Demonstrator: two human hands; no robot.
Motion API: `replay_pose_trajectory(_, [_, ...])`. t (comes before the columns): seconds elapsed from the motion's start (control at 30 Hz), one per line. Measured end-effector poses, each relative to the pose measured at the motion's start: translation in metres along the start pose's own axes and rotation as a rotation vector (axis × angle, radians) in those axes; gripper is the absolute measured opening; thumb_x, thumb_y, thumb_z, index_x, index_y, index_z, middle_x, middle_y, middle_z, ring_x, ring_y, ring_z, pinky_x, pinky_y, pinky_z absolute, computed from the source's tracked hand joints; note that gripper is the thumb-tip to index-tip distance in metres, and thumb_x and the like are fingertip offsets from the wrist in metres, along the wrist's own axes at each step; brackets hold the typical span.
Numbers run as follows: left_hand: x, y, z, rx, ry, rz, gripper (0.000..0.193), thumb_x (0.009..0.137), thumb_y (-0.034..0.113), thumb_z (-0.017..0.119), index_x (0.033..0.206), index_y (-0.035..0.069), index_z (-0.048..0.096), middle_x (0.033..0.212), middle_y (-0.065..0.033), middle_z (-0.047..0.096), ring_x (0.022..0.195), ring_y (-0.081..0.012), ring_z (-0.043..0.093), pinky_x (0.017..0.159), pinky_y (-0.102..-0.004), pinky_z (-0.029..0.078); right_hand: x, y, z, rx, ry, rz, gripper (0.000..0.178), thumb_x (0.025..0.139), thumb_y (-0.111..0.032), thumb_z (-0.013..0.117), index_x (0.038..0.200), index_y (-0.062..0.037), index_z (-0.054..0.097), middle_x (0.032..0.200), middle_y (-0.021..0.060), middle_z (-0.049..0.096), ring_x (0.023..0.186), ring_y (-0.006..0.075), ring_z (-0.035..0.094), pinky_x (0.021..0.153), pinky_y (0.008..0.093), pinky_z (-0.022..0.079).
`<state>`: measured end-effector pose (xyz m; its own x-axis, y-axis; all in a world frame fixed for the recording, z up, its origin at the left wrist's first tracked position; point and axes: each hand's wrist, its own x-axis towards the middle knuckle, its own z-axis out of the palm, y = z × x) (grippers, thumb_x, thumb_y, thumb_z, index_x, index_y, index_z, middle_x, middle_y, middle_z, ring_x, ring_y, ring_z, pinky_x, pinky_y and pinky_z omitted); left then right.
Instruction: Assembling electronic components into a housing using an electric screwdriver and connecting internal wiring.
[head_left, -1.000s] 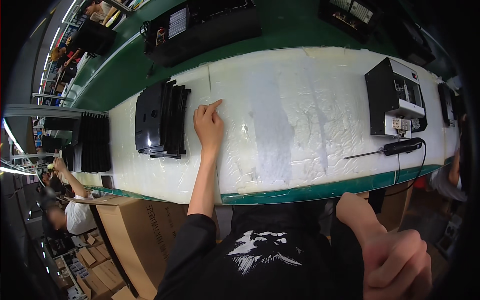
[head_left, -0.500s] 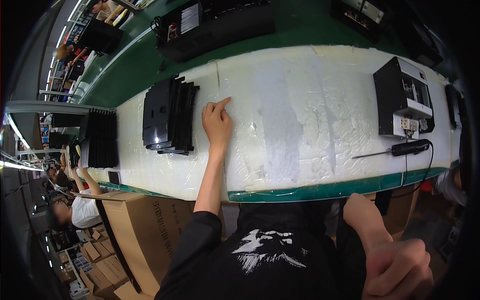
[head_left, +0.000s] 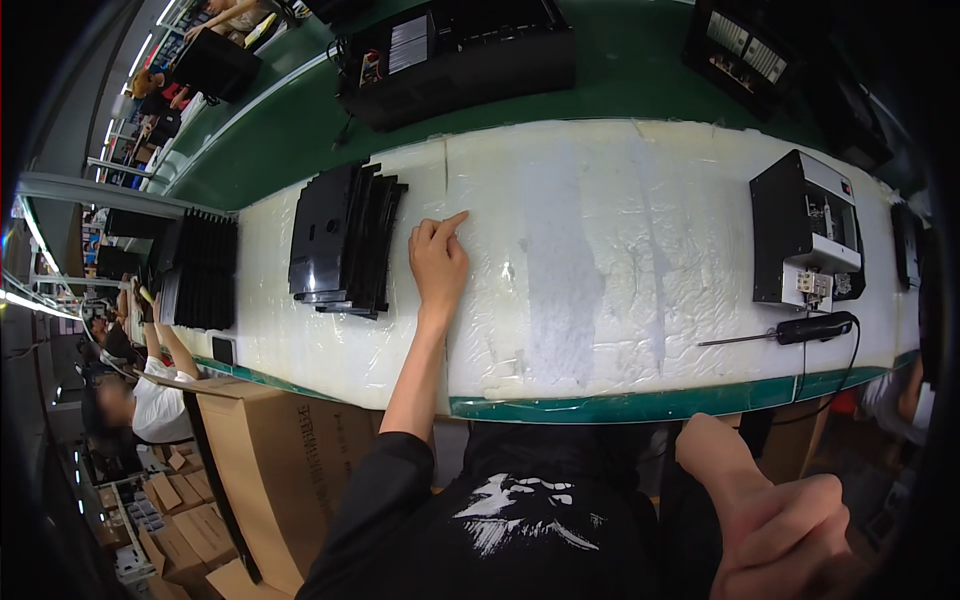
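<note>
My left hand [head_left: 438, 268] rests on the white, plastic-covered bench top [head_left: 560, 300], index finger stretched out, the others loosely bent. Nothing shows in it. Just left of it leans a stack of black flat panels [head_left: 325, 240], apart from the fingers. At the lower right, close to the camera, my right hand [head_left: 785, 540] is raised on a bent arm, its fingers curled into a fist; no object shows there. A corded black screwdriver [head_left: 810, 328] lies at the right, its long shaft pointing left. Behind it stands a small black-and-white machine [head_left: 800, 230] resembling a screw feeder.
Another row of black panels [head_left: 205, 270] stands at the far left, beside a co-worker's arms [head_left: 170, 345]. A small dark square item [head_left: 223, 350] lies near the front edge. Below is a cardboard box [head_left: 270, 450]. Black equipment housings [head_left: 480, 60] sit on the green surface beyond.
The whole view has shifted slightly, so the bench appears a little lower. Both hands keep nearly the same pose, and nothing has been picked up or put down.
</note>
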<state>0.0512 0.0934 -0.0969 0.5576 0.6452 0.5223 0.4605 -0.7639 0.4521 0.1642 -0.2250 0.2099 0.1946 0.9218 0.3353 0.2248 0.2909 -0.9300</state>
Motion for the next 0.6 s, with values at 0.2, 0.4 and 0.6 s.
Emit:
replay_pose_trajectory(0.2, [-0.005,-0.003,-0.003,-0.02,-0.027,-0.037,0.036,0.075,-0.008,0.049,0.098,0.011,0.07,0.075,-0.008,0.05,0.074,-0.0233,0.05,0.071,-0.0323,0.042,0.017,0.001,-0.004,-0.026,-0.084,-0.052,0.029,0.074,-0.004,0.069,0.091,-0.012,0.047,0.07,0.0041,0.047,0.051,0.0137,0.035,0.045,0.0276,0.03])
replay_pose_trajectory(0.4, [0.0,-0.001,-0.001,-0.036,-0.017,-0.032,0.035,0.076,-0.007,0.05,0.097,0.011,0.071,0.074,-0.0079,0.05,0.074,-0.0228,0.05,0.07,-0.0318,0.042,0.013,-0.01,-0.006,-0.109,-0.115,0.062,0.031,0.073,-0.003,0.068,0.093,-0.0119,0.045,0.072,0.0046,0.048,0.053,0.0147,0.036,0.045,0.028,0.031])
replay_pose_trajectory(0.6, [-0.003,-0.002,-0.003,-0.024,-0.014,-0.03,0.034,0.077,-0.007,0.049,0.096,0.01,0.071,0.074,-0.0081,0.05,0.074,-0.023,0.05,0.07,-0.032,0.042,0.009,-0.004,0.001,-0.151,-0.065,0.033,0.035,0.071,-0.002,0.069,0.094,-0.0115,0.044,0.075,0.0061,0.049,0.059,0.0165,0.039,0.046,0.0288,0.033])
